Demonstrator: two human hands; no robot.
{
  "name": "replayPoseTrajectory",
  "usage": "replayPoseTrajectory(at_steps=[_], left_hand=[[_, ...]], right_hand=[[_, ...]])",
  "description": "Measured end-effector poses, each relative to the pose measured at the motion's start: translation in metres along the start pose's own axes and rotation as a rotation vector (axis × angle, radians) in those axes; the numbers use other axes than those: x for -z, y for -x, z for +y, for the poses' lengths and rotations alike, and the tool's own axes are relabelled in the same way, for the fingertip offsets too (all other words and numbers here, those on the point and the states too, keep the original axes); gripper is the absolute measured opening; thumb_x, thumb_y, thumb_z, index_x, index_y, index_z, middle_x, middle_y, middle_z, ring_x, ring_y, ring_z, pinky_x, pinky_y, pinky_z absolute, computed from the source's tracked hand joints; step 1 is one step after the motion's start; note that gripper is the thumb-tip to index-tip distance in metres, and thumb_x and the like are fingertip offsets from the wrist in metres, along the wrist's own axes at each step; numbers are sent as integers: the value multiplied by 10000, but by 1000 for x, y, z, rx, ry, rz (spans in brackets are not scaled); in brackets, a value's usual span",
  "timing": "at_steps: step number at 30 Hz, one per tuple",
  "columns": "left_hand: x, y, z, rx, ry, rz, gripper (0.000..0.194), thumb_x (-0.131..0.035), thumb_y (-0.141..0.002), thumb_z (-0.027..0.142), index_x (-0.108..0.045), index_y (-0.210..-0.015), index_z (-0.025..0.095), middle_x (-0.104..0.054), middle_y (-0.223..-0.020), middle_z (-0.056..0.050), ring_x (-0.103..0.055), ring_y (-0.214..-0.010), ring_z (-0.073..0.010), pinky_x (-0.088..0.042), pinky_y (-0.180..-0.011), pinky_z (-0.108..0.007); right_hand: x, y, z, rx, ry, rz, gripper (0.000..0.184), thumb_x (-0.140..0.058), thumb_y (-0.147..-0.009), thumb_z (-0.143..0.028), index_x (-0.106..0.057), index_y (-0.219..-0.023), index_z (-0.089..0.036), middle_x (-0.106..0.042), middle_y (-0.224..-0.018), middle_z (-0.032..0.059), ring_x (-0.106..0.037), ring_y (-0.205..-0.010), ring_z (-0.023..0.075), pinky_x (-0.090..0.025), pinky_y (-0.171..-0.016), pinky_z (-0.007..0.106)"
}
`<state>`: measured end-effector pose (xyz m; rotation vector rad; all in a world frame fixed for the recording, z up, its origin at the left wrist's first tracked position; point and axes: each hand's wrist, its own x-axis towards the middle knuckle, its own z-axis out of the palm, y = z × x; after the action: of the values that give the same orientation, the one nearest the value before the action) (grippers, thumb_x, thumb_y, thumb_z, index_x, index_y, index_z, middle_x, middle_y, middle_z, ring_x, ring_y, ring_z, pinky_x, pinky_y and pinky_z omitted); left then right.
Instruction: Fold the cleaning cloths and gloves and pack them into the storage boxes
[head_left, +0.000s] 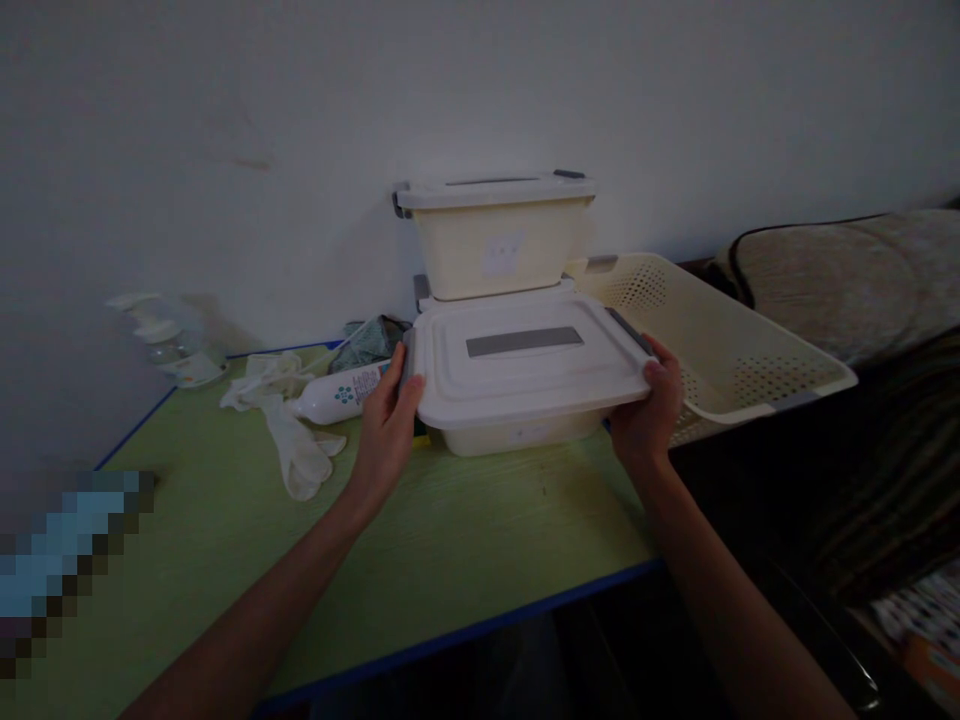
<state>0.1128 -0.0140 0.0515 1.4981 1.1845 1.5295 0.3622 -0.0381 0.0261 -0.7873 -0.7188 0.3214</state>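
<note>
A white lid [525, 385] with a grey strip handle lies between my two hands, over a cream storage box [495, 438]. My left hand [391, 405] is closed on the lid's left end, by its grey latch [409, 358]. At the other end my right hand [651, 405] grips the right edge, thumb above and fingers beneath, near a second grey latch [628, 330]. I cannot tell whether the lid is seated on the box. Directly behind, a closed cream storage box [457, 245] with a white label stands on another lidded box.
A cream perforated basket [750, 350] stands at the right, beside a patterned cushion [847, 265]. On the green table [480, 540] at left lie white gloves [289, 440], a white bottle [337, 395] and a grey cloth [367, 343]. A pump bottle [176, 350] stands by the wall.
</note>
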Motion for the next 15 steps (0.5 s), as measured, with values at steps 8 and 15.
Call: replayPoseTrajectory(at_steps=[8,15], left_hand=[[-2,4,4,-25,-67,-26,559,-486,-794,361,-463,-1305,136,-406,-1408,-88,-316,-1334,-241,-225,-1110,-417],[-5,8,8,-2,-44,-93,729,-637,-688,405,-393,-1343,198,-369,-1437,-81,-309,-1332,-287,-263,-1088,-461]], right_hand=[[-5,1,-4,-13,-29,15,319,-546,-640,-358,-581,-926,-222,-611,-925,12,-583,-882,210,-410,-891,451],[-5,0,-5,0,-34,-13,323,-559,-640,-364,-595,-928,-222,-613,-969,16,-552,-996,225,-338,-975,480]])
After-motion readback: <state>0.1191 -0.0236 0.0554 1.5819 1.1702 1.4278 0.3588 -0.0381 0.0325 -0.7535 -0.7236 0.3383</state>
